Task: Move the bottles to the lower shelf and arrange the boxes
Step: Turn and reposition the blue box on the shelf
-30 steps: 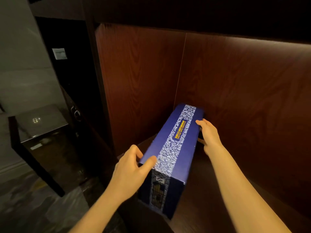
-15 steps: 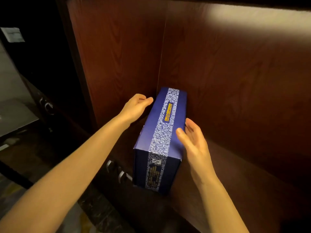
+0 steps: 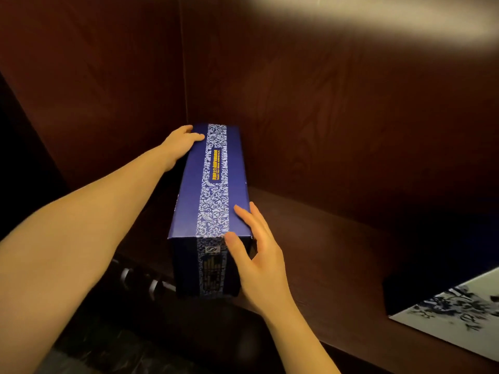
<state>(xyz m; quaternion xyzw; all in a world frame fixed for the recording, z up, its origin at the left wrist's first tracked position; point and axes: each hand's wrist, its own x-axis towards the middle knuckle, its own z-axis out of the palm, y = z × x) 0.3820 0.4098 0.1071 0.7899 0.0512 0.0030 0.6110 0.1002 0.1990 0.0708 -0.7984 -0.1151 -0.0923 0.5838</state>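
Observation:
A long blue box (image 3: 232, 168) with a white floral band and yellow lettering lies on the dark wooden shelf (image 3: 324, 238), its far end in the back left corner and its near end at the front edge. My left hand (image 3: 181, 141) rests on the far left top edge of the box, fingers curled over it. My right hand (image 3: 259, 255) is at the near right corner, thumb on the front face and fingers spread along the right top edge. No bottles are in view.
A second box (image 3: 445, 311), dark-sided with a white top bearing blue ink marks, sits at the right edge of the shelf. Wood panels close the back and left side. Metal knobs (image 3: 140, 279) show below the shelf front.
The box has slid deeper toward the back left corner and lies straighter. My left hand went from beside the box onto its far top edge. My view moved closer and rightward.

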